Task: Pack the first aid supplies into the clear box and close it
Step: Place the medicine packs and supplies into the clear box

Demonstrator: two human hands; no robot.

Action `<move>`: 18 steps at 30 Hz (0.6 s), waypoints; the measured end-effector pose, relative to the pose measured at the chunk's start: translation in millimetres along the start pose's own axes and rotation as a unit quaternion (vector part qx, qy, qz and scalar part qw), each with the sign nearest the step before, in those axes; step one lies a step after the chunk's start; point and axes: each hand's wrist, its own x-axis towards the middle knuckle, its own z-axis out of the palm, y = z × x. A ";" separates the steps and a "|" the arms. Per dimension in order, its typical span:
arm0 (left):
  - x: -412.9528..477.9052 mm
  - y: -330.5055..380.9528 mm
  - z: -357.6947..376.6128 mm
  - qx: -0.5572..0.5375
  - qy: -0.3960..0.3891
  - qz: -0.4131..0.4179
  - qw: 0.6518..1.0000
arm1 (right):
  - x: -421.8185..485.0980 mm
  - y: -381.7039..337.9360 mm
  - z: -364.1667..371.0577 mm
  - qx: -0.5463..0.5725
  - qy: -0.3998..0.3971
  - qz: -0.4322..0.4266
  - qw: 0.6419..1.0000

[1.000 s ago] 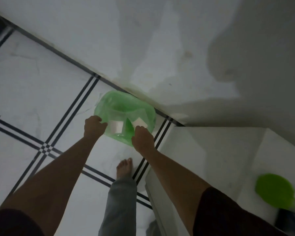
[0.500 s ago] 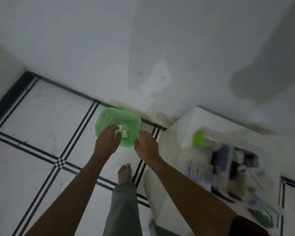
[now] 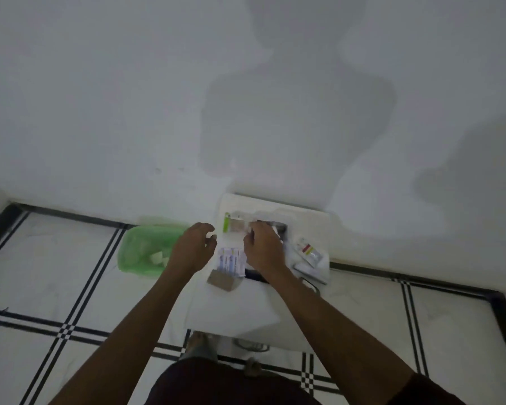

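Note:
First aid supplies lie on a small white table (image 3: 246,311) against the wall. Among them are a green and white tube (image 3: 226,222), a beige packet (image 3: 236,227), a printed strip pack (image 3: 230,260), a brown card piece (image 3: 221,279) and a tube with a red and green label (image 3: 307,248). Something clear and blurred, perhaps the clear box (image 3: 276,219), sits at the back. My right hand (image 3: 263,248) is over the supplies with fingers bent down; what they touch is hidden. My left hand (image 3: 195,249) hovers open at the table's left edge.
A green bin (image 3: 146,249) with white scraps inside stands on the tiled floor left of the table, against the wall. A white box (image 3: 310,268) lies at the table's right edge. My feet show under the table's near edge.
Both hands have let go of the green bin and moved right to the table. The view swung right, so the table and supplies are now in the middle.

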 end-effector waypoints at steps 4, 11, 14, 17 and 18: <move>-10.4 21.6 15.9 0.025 -0.045 0.031 0.998 | -30.6 30.9 -20.9 0.002 0.005 0.034 0.999; 13.0 32.9 20.8 0.060 -0.087 0.069 0.992 | -26.2 39.7 -28.6 0.003 0.015 0.075 0.997; 29.3 32.1 19.4 0.080 -0.115 0.087 0.986 | -20.9 45.1 -26.9 0.005 0.027 0.069 0.997; 49.1 28.6 18.9 0.093 -0.139 0.104 0.980 | -15.4 54.1 -24.9 -0.019 0.038 0.094 0.995; 53.3 26.7 19.4 0.097 -0.143 0.109 0.979 | -17.5 56.9 -24.4 -0.032 0.039 0.098 0.994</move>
